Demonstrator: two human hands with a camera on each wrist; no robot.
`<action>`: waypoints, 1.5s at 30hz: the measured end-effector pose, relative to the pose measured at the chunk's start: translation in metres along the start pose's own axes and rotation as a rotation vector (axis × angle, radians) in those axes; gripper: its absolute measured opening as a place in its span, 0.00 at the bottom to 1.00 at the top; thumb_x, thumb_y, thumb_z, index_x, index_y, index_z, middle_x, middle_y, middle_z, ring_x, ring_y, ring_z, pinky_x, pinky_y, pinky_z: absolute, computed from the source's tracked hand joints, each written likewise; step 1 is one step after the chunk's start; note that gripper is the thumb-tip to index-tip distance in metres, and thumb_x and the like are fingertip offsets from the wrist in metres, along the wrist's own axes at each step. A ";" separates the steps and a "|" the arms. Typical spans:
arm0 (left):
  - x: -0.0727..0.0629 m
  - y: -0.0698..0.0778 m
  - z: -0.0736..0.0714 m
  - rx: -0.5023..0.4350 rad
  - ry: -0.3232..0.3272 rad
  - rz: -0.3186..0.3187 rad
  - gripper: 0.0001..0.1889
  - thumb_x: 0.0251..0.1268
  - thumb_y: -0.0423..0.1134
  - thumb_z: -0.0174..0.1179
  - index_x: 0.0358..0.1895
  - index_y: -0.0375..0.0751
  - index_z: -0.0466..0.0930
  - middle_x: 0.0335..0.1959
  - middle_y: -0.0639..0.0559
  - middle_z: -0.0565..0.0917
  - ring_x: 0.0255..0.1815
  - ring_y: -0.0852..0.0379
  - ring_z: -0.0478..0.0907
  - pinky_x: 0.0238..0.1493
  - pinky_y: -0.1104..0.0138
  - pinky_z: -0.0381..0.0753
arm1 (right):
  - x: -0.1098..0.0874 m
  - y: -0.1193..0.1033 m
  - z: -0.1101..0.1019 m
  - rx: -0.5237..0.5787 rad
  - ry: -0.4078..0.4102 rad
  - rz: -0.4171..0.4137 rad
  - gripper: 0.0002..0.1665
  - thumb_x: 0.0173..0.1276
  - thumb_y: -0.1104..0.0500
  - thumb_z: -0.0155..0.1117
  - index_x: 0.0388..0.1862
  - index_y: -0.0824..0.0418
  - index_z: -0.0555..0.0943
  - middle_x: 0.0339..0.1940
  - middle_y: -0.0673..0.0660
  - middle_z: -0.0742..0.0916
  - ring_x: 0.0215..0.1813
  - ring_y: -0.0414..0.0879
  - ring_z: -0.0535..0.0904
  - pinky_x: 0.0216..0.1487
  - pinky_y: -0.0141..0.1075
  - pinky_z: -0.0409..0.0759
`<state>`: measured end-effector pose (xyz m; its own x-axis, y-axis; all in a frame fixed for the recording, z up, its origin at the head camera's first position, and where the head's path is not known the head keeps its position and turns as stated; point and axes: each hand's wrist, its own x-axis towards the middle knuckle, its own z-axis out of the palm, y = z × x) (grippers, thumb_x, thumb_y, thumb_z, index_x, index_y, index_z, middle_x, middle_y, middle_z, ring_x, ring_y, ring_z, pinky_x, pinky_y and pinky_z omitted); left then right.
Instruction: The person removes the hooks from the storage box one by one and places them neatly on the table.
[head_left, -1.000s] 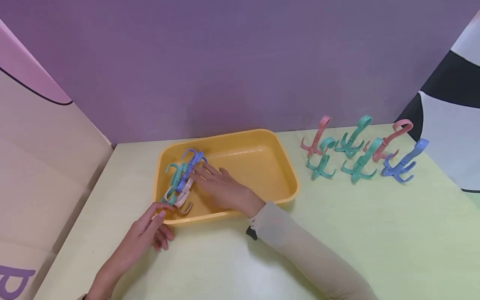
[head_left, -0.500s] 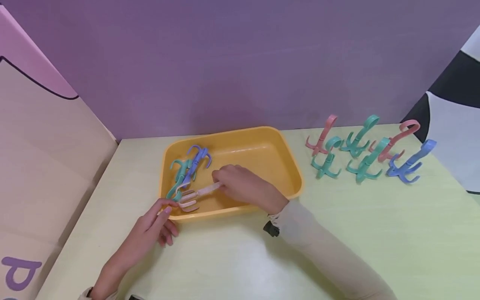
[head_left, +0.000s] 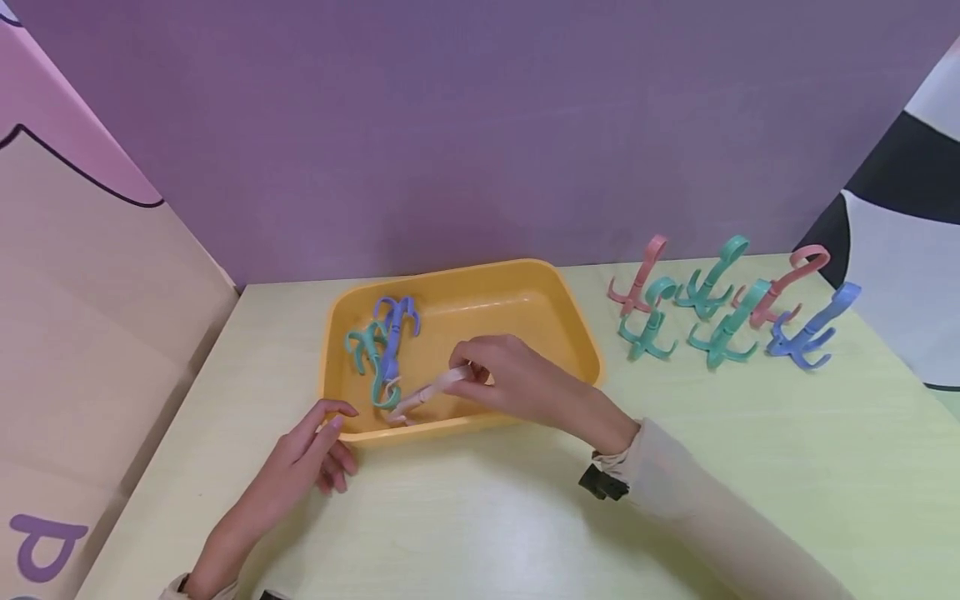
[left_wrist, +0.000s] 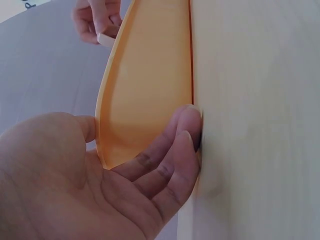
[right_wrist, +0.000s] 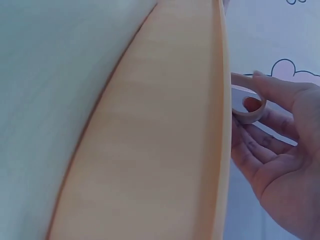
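My right hand [head_left: 536,387] pinches the curled end of a pale pink multi-prong hook [head_left: 425,396], whose prongs are low inside the yellow tray [head_left: 592,362]. The right wrist view shows the ring-shaped end of this hook [right_wrist: 248,118] between thumb and fingers, just past the tray wall. At the tray's near left corner, my left hand [head_left: 296,467] grips the rim, with fingers curled against the outside in the left wrist view. Also in the tray lie a blue hook [head_left: 392,337] and a green hook [head_left: 371,350], side by side. The green one's loop partly overlaps the pink prongs.
Several hooks stand on the pale table right of the tray: pink [head_left: 640,282], blue [head_left: 806,332] and green ones, such as the front green hook [head_left: 723,337]. A purple wall [head_left: 480,150] rises behind the table [head_left: 480,533].
My right hand has reached into the hooks, taken the pale pink one by its curled end and drawn it rightward and up. The green and blue hooks have shifted. My left hand stays at the corner.
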<state>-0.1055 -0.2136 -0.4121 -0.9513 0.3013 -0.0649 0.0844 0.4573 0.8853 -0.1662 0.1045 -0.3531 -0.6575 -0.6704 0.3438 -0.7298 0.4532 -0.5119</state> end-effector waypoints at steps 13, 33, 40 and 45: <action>0.000 0.001 0.001 0.020 0.012 0.015 0.17 0.84 0.51 0.37 0.61 0.47 0.67 0.28 0.43 0.84 0.22 0.47 0.82 0.24 0.59 0.83 | -0.010 0.013 -0.022 0.019 0.211 -0.097 0.08 0.65 0.59 0.73 0.39 0.59 0.82 0.34 0.46 0.85 0.38 0.38 0.80 0.42 0.34 0.82; -0.002 0.000 0.000 0.036 0.014 0.012 0.18 0.83 0.52 0.37 0.61 0.47 0.67 0.28 0.43 0.84 0.22 0.48 0.82 0.24 0.60 0.83 | -0.014 -0.025 -0.035 -0.070 0.358 -0.312 0.18 0.62 0.70 0.71 0.51 0.60 0.83 0.57 0.56 0.85 0.63 0.51 0.78 0.63 0.46 0.75; -0.002 0.000 0.004 0.028 0.020 -0.013 0.18 0.83 0.53 0.38 0.61 0.47 0.67 0.28 0.43 0.84 0.22 0.47 0.82 0.24 0.60 0.83 | -0.014 -0.001 -0.034 -0.193 0.294 -0.183 0.18 0.62 0.73 0.70 0.51 0.63 0.81 0.51 0.56 0.85 0.57 0.53 0.78 0.61 0.46 0.75; -0.001 -0.001 0.004 0.018 0.027 -0.015 0.18 0.83 0.52 0.38 0.61 0.47 0.68 0.28 0.43 0.83 0.22 0.47 0.82 0.24 0.60 0.83 | -0.014 0.004 -0.037 -0.270 0.345 -0.201 0.18 0.63 0.73 0.68 0.52 0.64 0.81 0.53 0.58 0.84 0.57 0.54 0.76 0.59 0.43 0.76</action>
<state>-0.1038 -0.2106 -0.4149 -0.9601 0.2720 -0.0653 0.0754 0.4767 0.8758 -0.1666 0.1377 -0.3310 -0.4886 -0.5470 0.6797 -0.8415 0.5011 -0.2017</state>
